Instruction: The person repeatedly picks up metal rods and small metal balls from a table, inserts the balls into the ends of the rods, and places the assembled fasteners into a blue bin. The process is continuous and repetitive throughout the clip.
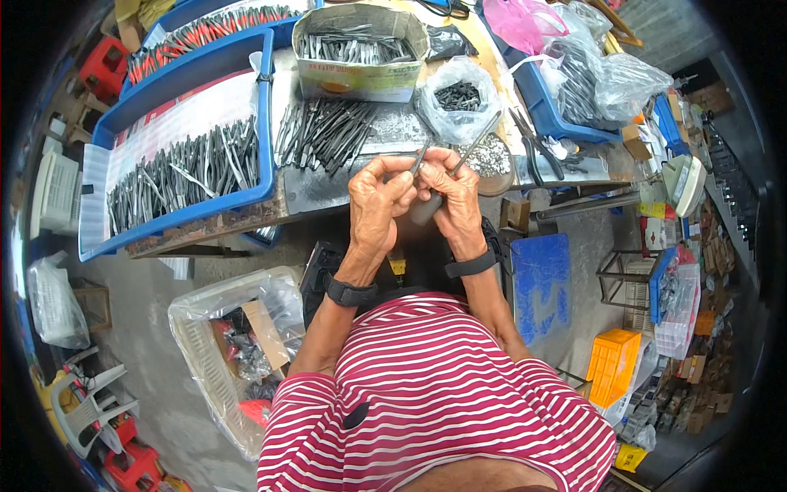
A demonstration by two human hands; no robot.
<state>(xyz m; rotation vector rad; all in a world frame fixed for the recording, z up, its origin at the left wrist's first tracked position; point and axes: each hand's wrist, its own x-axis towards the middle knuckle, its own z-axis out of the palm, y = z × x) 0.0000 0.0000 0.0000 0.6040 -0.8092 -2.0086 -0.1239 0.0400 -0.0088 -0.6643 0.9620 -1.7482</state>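
Note:
Close together at the table's front edge, my two hands are both closed. My left hand (379, 195) pinches a slim dark metal piece (420, 156) between thumb and fingertips, its tip pointing up. In my right hand (452, 197) is a thin dark rod (466, 155) slanting up to the right. A dull grey, rounded end (426, 210) shows below the right fingers; whether it belongs to the rod I cannot tell. Just beyond my hands stand a clear plastic bag of small black parts (457, 97) and a round dish of small silvery pieces (492, 156).
Left lies a pile of dark slim metal pieces (328, 131), beside a blue tray (266, 123) full of similar ones. Behind is a cardboard box (352, 82). Pliers (537, 148) lie right. A plastic-lined crate (197, 361) sits on the floor left of me.

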